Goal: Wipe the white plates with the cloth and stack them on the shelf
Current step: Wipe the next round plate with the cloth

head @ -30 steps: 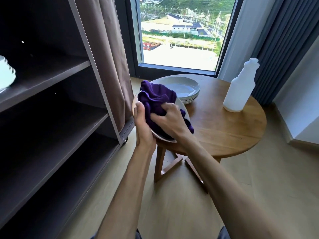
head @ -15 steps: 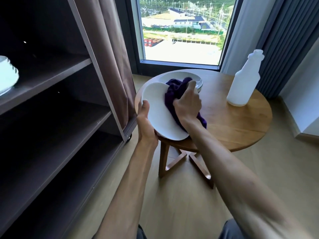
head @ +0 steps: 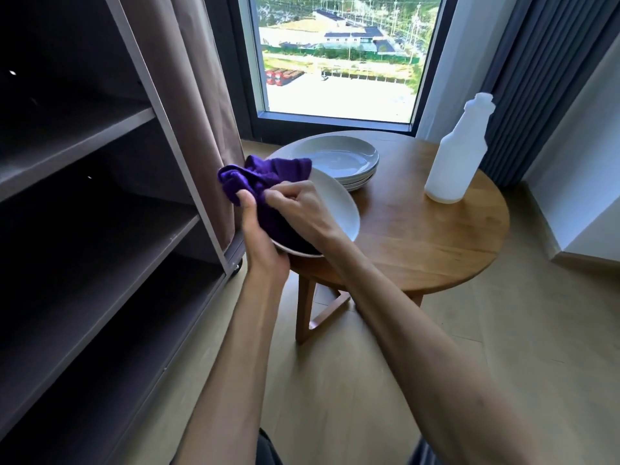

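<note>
The tall dark brown shelf unit [head: 100, 209] on the left has flat, matte boards, and every level in view is bare; it stands on small castors, one showing at its near corner. A brown fabric cover [head: 198, 95] hangs in soft folds down its right side.

On the round wooden table [head: 436, 243], with its warm, smooth grain, a stack of shallow white glazed plates [head: 339, 159] sits at the far left edge, the top one showing nothing in its glossy hollow. A translucent white plastic bottle [head: 459, 152] with a narrow neck stands upright at the far right edge, well apart from the stack; whether it holds anything cannot be told.

One more round white plate [head: 339, 206] is held tilted above the table's left edge, just in front of the stack. The left hand [head: 260, 236] grips its near-left rim from below, thumb laid up over the edge and touching the cloth. The right hand [head: 302, 209] has its fingers curled around a crumpled deep purple cloth [head: 261, 182], soft and napped like microfibre, and presses it against the plate's upper left face. The cloth bunches up past the rim towards the fabric cover and drapes down across the plate's hollow under the right wrist.

Pale wood-look flooring [head: 335, 380] runs beneath, and dark grey pleated curtains [head: 536, 78] hang beside the window [head: 335, 55]
</note>
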The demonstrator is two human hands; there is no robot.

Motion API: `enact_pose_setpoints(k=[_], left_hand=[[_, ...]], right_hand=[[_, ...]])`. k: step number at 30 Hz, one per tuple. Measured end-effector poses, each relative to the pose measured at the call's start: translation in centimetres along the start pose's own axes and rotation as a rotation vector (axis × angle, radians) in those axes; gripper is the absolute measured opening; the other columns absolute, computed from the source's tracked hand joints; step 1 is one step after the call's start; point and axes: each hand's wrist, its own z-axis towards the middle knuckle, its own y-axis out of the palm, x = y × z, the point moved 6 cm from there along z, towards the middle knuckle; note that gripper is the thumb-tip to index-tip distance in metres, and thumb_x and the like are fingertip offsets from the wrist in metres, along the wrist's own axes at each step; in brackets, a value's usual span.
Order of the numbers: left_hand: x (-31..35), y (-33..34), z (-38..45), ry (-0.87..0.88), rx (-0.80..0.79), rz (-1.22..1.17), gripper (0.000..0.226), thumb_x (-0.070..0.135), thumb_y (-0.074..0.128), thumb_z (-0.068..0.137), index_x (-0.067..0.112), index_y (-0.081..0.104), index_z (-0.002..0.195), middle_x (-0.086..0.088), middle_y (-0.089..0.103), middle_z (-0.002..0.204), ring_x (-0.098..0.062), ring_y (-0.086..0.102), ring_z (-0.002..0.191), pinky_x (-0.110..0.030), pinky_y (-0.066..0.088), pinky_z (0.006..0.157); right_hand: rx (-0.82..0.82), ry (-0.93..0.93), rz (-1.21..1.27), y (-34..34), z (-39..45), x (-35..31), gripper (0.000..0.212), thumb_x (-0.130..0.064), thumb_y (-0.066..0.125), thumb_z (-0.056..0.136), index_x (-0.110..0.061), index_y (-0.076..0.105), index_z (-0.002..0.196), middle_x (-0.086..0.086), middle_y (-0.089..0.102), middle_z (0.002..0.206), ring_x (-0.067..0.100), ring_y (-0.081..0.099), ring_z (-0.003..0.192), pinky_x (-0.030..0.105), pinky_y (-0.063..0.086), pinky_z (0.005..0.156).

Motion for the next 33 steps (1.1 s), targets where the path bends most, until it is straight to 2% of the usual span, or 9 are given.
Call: enact_pose_setpoints(k=[4, 8, 12, 14, 17, 22, 28, 31, 33], left_hand=[[1.1, -1.1, 0.3, 0.020, 0.042, -0.047, 0.054, 0.051, 0.037, 0.107, 0.009, 0.067, 0.122, -0.012, 0.076, 0.112, -0.026, 0.072, 0.106, -0.039, 0.057, 0.095], [1.8, -1.6, 1.0, 0.048, 0.029, -0.088, 0.057, 0.044, 0.048, 0.104, 0.005, 0.051, 0.146, -0.019, 0.060, 0.143, -0.036, 0.059, 0.130, -0.054, 0.044, 0.113], [1.4, -0.5, 0.0, 0.036, -0.035, 0.052, 0.030, 0.031, 0.046, 0.105, 0.014, 0.066, 0.119, -0.006, 0.078, 0.103, -0.022, 0.075, 0.094, -0.040, 0.059, 0.084], [1.0, 0.3, -0.9, 0.022, -0.061, 0.117, 0.040, 0.038, 0.056, 0.095, 0.013, 0.065, 0.125, -0.009, 0.077, 0.108, -0.026, 0.074, 0.096, -0.039, 0.060, 0.080], [0.0, 1.2, -1.2, 0.017, -0.083, 0.128, 0.067, 0.045, 0.067, 0.087, 0.010, 0.055, 0.143, -0.018, 0.068, 0.130, -0.036, 0.067, 0.117, -0.049, 0.057, 0.096], [-1.7, 2.9, -1.3, 0.004, -0.114, 0.123, 0.091, 0.061, 0.083, 0.073, 0.011, 0.055, 0.145, -0.022, 0.060, 0.141, -0.042, 0.057, 0.131, -0.063, 0.040, 0.114], [-0.1, 3.0, -0.9, 0.142, -0.051, 0.142, 0.043, 0.049, 0.058, 0.099, 0.020, 0.070, 0.128, -0.014, 0.069, 0.130, -0.033, 0.063, 0.125, -0.058, 0.042, 0.114], [0.4, 1.5, -0.2, 0.162, -0.010, 0.077, 0.077, 0.063, 0.074, 0.081, 0.007, 0.063, 0.133, -0.025, 0.063, 0.132, -0.042, 0.060, 0.126, -0.059, 0.042, 0.113], [0.6, 1.1, 0.5, 0.125, 0.031, 0.065, 0.077, 0.059, 0.076, 0.080, 0.007, 0.061, 0.135, -0.027, 0.061, 0.135, -0.043, 0.059, 0.127, -0.060, 0.044, 0.112]], right_hand=[[-0.168, 0.077, -0.157, -0.1, -0.4, 0.3, 0.015, -0.020, 0.074, 0.084, -0.021, 0.076, 0.069, -0.003, 0.069, 0.064, 0.003, 0.060, 0.063, 0.024, 0.048, 0.066], [-0.189, 0.264, -0.432, -1.9, -0.6, 2.6, 0.023, -0.020, 0.080, 0.075, -0.017, 0.064, 0.058, -0.005, 0.056, 0.060, 0.006, 0.052, 0.059, 0.022, 0.040, 0.058], [0.050, 0.354, -0.613, -5.4, -0.6, 5.7, 0.016, -0.023, 0.079, 0.069, -0.017, 0.066, 0.061, 0.006, 0.071, 0.075, 0.025, 0.069, 0.079, 0.032, 0.055, 0.070], [0.221, 0.301, -0.692, -7.0, 0.0, 5.3, 0.007, -0.019, 0.074, 0.068, -0.013, 0.071, 0.070, 0.013, 0.072, 0.079, 0.033, 0.069, 0.081, 0.036, 0.057, 0.073], [0.371, 0.223, -0.703, -8.5, 1.4, 3.6, 0.013, -0.016, 0.069, 0.071, -0.006, 0.072, 0.078, 0.015, 0.069, 0.075, 0.035, 0.066, 0.078, 0.038, 0.057, 0.074], [0.496, 0.040, -0.421, -8.2, 3.3, -0.1, 0.015, -0.012, 0.065, 0.075, -0.014, 0.062, 0.060, 0.002, 0.063, 0.059, 0.022, 0.061, 0.063, 0.036, 0.048, 0.063], [0.060, -0.032, -0.168, -4.8, 0.3, -2.7, 0.019, -0.008, 0.071, 0.086, -0.010, 0.069, 0.067, 0.002, 0.063, 0.060, -0.002, 0.048, 0.052, 0.008, 0.034, 0.054], [-0.151, 0.077, -0.135, -3.5, -0.2, -0.4, 0.032, -0.008, 0.072, 0.084, -0.023, 0.067, 0.057, -0.014, 0.057, 0.051, -0.003, 0.051, 0.052, 0.014, 0.040, 0.062], [-0.199, 0.198, -0.265, -3.2, -0.1, 1.6, 0.029, -0.022, 0.075, 0.080, -0.026, 0.068, 0.052, -0.013, 0.056, 0.053, 0.002, 0.050, 0.060, 0.025, 0.042, 0.071]])
